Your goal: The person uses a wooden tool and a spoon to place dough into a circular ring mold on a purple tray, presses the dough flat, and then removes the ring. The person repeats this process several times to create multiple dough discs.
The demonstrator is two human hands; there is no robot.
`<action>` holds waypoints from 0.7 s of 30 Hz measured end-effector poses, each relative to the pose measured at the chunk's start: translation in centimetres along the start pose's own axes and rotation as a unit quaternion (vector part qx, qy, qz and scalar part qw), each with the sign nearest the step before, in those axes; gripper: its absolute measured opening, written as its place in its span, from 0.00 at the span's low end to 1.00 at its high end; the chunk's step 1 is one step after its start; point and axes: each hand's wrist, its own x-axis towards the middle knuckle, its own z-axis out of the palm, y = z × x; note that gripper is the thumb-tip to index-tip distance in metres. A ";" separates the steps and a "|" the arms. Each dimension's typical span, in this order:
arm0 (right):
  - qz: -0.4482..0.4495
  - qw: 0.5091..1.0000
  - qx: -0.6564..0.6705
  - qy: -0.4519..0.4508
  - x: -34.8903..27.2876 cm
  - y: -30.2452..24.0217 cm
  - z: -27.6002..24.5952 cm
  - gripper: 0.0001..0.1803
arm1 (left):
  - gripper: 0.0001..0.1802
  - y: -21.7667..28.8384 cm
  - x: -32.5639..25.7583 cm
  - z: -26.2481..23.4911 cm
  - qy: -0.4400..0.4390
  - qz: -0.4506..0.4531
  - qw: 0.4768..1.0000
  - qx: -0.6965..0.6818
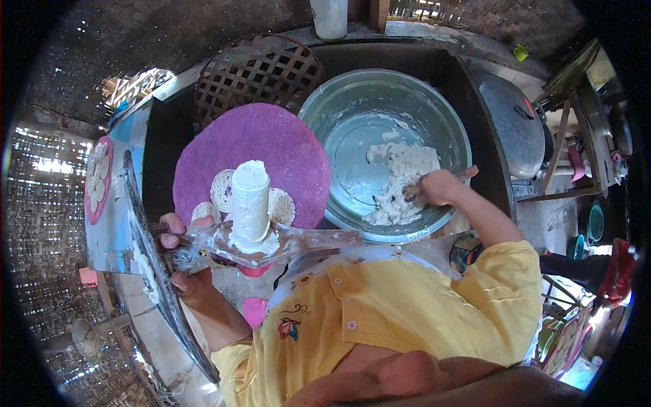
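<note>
My left hand (192,283) is closed around the end of a wooden dough press (319,238), beside its long dark lever arm (178,320). A white, dough-coated cylinder (250,203) stands upright on the press's board. Beneath it lies a round purple mat (252,139) with several lacy white dough rounds (281,206), partly hidden by the press. In a large grey-green basin (349,163), my right hand (441,187) grips a wooden paddle (468,173) at the edge of a lump of sticky white dough (412,165). The paddle's lower end is in or against the dough.
An open-weave bamboo tray (260,71) leans behind the mat. A big lidded metal pot (513,125) stands right of the basin. At the left, a pink mat with dough rounds (99,180) lies on a blue-and-white surface (116,234). A white container (329,19) stands at the back.
</note>
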 end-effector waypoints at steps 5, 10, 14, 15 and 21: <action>-0.027 0.998 0.057 0.010 0.7 -1.0 1.8 0.13 | 0.27 0.5 -0.4 0.9 0.037 0.006 0.997 0.061; -0.080 0.991 0.101 0.024 1.3 -2.7 1.4 0.14 | 0.26 0.9 0.2 2.3 0.030 0.022 0.996 0.083; -0.096 0.984 0.146 0.025 1.2 -2.0 1.6 0.14 | 0.23 1.0 0.7 2.1 -0.011 0.002 0.996 0.086; -0.098 0.984 0.145 0.026 1.0 -1.5 1.5 0.14 | 0.23 1.1 0.9 2.3 -0.010 0.004 0.996 0.088; -0.097 0.962 0.256 0.008 -5.6 0.5 -6.8 0.13 | 0.27 0.3 0.2 2.5 0.036 -0.134 0.989 0.051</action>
